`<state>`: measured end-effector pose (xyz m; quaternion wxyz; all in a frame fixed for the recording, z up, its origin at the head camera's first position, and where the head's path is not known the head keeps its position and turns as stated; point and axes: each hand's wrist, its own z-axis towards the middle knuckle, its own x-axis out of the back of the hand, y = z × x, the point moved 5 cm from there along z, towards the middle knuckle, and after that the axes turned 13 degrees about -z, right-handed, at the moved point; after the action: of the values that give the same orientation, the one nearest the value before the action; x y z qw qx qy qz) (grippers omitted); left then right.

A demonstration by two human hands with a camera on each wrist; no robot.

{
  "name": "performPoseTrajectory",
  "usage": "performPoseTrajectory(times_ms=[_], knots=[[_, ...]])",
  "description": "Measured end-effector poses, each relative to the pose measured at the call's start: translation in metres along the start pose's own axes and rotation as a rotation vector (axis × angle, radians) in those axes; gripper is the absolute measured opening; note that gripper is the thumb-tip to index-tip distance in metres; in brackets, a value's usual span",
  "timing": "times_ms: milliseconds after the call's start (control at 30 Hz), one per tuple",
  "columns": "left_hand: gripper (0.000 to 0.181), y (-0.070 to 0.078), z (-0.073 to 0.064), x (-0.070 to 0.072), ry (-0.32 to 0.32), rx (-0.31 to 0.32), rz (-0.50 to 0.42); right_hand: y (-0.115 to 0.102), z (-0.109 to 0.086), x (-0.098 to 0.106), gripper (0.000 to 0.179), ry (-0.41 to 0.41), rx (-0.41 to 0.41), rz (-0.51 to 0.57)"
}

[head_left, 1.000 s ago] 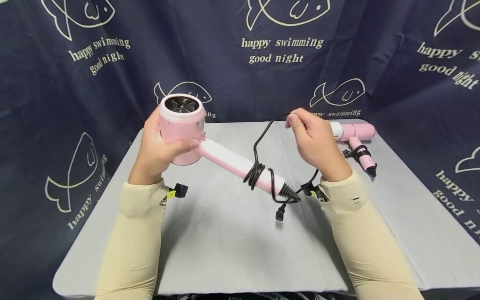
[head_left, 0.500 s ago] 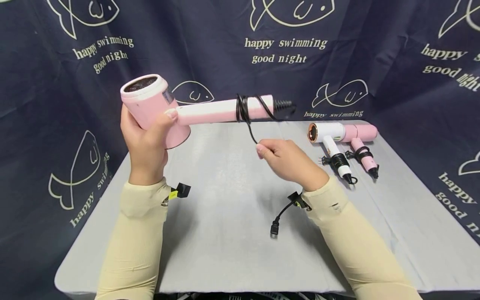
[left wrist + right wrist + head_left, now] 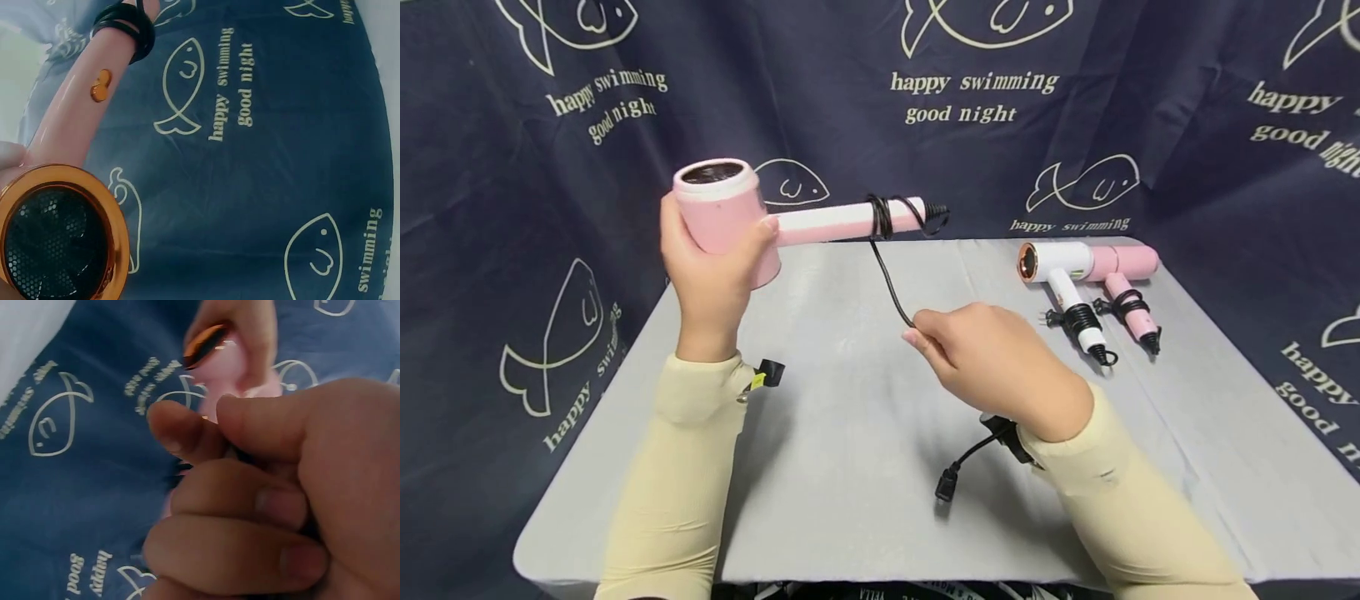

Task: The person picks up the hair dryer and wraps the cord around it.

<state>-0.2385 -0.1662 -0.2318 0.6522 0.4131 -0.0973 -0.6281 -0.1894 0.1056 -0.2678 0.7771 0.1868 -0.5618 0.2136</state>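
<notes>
My left hand [image 3: 715, 258] grips a pink hair dryer [image 3: 722, 217] round its barrel, held up over the table with the handle reaching right. A honeycomb grille inside a copper ring [image 3: 115, 212] shows at the barrel's end in the left wrist view. Several turns of black cord [image 3: 882, 217] circle the handle near its end. Below and right of the handle, my right hand [image 3: 1000, 358] pinches the cord between thumb and forefinger, its other fingers curled in the right wrist view. The cord's loose end hangs beneath my right wrist with a black plug [image 3: 947, 483].
At the table's back right lie a white hair dryer [image 3: 1060, 265] with a copper-rimmed end and a second pink hair dryer [image 3: 1123, 262], each with cord wound round its handle. The grey-covered table [image 3: 835, 500] backs onto a dark blue curtain [image 3: 850, 100] with fish prints.
The left hand has raised the hair dryer, its handle swinging from down-right to nearly level. The right hand, with the cord, has come down and left, uncovering the white hair dryer.
</notes>
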Motion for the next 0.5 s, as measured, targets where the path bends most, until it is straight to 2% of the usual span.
performPoseTrajectory(times_ms=[200, 300, 400, 500], knots=[[0.066, -0.005, -0.008, -0.012, -0.167, 0.063, 0.307, 0.005, -0.007, 0.024, 0.031, 0.210, 0.080, -0.014], [0.066, -0.008, -0.012, -0.017, -0.275, 0.106, 0.387, 0.013, -0.008, 0.035, 0.015, 0.345, 0.116, 0.032], [0.066, -0.008, -0.016, -0.022, -0.369, 0.148, 0.383, 0.023, -0.008, 0.046, 0.003, 0.481, 0.146, 0.096], [0.066, -0.006, -0.018, -0.025, -0.425, 0.172, 0.335, 0.033, -0.009, 0.053, 0.003, 0.584, 0.163, 0.176]])
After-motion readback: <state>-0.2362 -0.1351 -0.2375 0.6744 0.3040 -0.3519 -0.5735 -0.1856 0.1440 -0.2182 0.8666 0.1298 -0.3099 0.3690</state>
